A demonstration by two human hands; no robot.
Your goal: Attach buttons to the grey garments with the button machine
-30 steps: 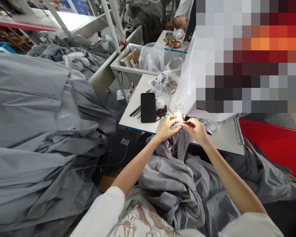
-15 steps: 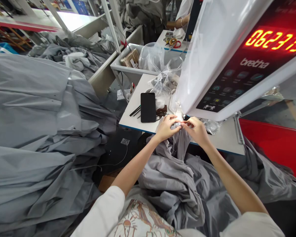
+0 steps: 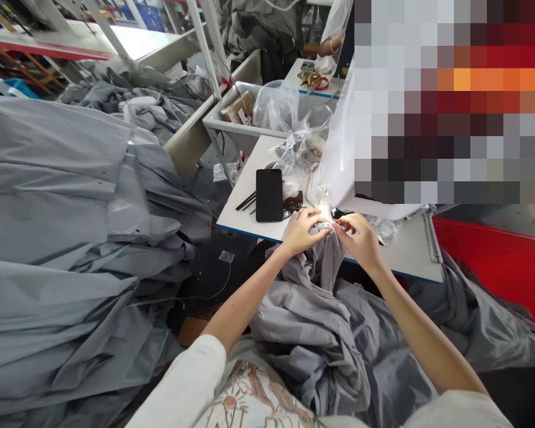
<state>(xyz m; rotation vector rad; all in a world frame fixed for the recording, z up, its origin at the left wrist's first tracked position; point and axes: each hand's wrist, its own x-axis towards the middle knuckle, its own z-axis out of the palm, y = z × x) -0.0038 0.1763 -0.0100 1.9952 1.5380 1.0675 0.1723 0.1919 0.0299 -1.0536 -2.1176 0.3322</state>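
Note:
Grey fabric (image 3: 314, 309) hangs from the table edge down over my lap, its upper end gathered at the lit working point of a white machine (image 3: 339, 160). My left hand (image 3: 301, 232) pinches the fabric's bunched end from the left. On the other side, my right hand (image 3: 359, 238) has its thumb and fingers closed at the same end. Both sets of fingertips sit close together just below the machine's bright lower part. Small details between the fingertips are too fine to make out.
On the white table (image 3: 243, 211) a black phone (image 3: 269, 195) lies left of my hands, beside thin dark sticks and clear plastic bags (image 3: 301, 151). A grey bin (image 3: 232, 125) stands behind. Large grey fabric piles (image 3: 62, 238) fill the left. A co-worker's arm (image 3: 332, 44) shows at the back.
My right hand has shifted very slightly to the right, while my left stays at the fabric. The whole view has moved a little. A pixelated patch now covers the machine's display.

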